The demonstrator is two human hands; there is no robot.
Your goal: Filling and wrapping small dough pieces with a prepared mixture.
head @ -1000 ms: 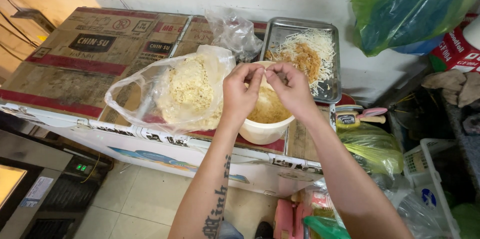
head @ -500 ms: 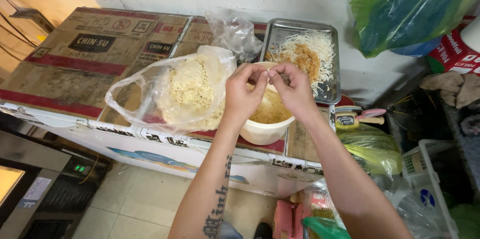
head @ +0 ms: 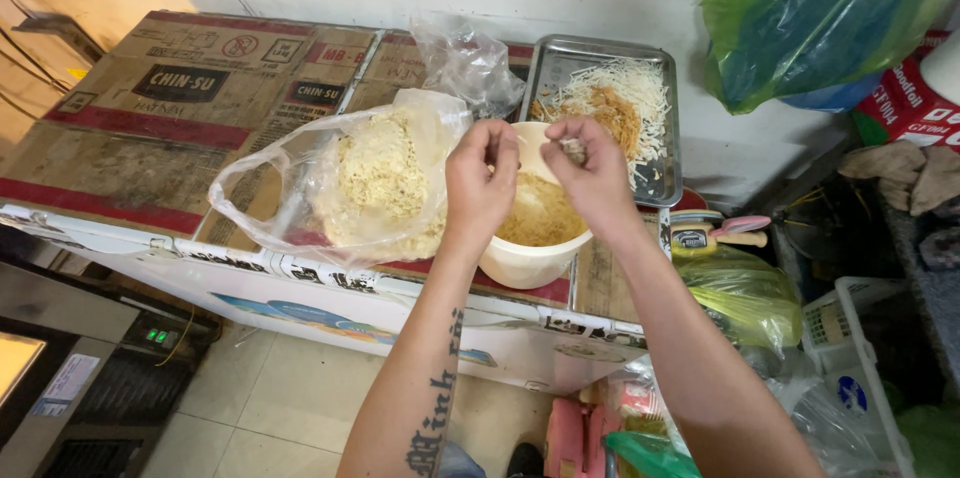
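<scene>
My left hand and my right hand hover side by side above a cream plastic bowl that holds yellowish noodles. Both hands have thumb and fingers pinched; my right hand pinches a small pale clump of noodles, and my left hand seems to pinch a bit of the same. The bowl stands near the front edge of a cardboard-covered chest top. Just left of the bowl lies an open clear plastic bag full of pale crumbled noodles, touching my left wrist.
Behind the bowl, a metal tray carries white and orange shreds, beside a crumpled clear bag. A green plastic bag hangs top right. Right of the chest are a small jar, another green bag and a white basket.
My two hands, fingertips together over the bowl a second ago, have drawn slightly apart and risen a little. The bowl, bag and tray have not moved.
</scene>
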